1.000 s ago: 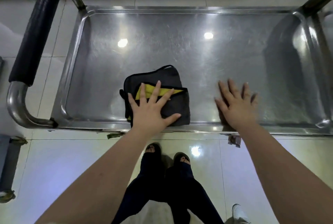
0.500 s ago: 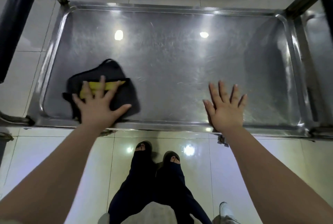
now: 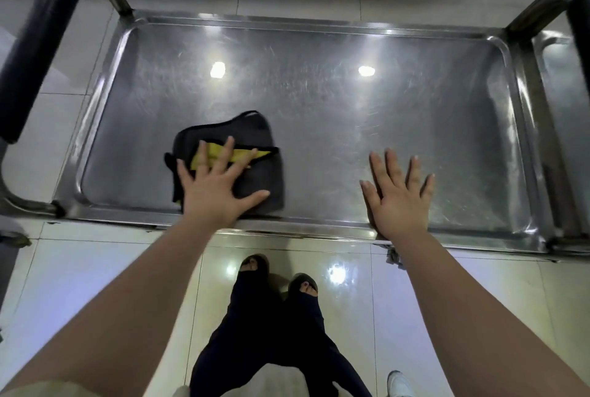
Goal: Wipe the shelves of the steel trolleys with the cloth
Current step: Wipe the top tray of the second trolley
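A steel trolley shelf [image 3: 319,103] with a raised rim fills the upper half of the head view. A folded dark grey cloth with a yellow inner layer [image 3: 255,141] lies on its near left part. My left hand [image 3: 217,186] presses flat on the cloth with fingers spread and straight. My right hand [image 3: 399,195] rests flat on the bare shelf near the front rim, fingers spread, holding nothing.
A black-padded handle bar [image 3: 35,55] runs along the trolley's left end. Another trolley [image 3: 562,84] with a black handle butts against the right end. My feet [image 3: 277,275] stand on glossy white floor tiles below the front rim.
My left hand slid the cloth to the shelf's left end, then back right toward the middle. My right hand stayed flat on the shelf.
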A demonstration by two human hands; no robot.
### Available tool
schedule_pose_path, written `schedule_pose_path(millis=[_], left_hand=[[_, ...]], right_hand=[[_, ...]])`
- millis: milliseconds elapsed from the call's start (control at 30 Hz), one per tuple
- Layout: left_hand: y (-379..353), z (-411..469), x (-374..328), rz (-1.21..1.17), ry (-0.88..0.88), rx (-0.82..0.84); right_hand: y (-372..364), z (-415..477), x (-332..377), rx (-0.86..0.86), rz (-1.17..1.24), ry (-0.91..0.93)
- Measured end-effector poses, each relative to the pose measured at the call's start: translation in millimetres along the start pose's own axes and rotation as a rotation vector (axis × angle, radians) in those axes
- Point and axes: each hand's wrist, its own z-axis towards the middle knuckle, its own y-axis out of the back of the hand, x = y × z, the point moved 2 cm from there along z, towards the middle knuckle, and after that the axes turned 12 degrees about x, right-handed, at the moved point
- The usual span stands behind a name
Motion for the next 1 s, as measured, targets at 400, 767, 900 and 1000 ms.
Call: schedule_pose_path(millis=[400,767,900,1000], left_hand=[[-11,-13,-160,0.003,-0.188,0.145],[1,-47,-74,-0.047,-0.516,0.075],[10,-32,-84,-0.161,-0.376,-0.119],[17,-15,-92,-0.145,-0.31,-0.111]], right_hand=[[23,0,-7,-0.013,0.404,0.065],[11,-46,37,-0.197,0.222,0.571],[25,-30,18,-0.276,0.511,0.181],[39,-19,25,-0.213,0.582,0.061]])
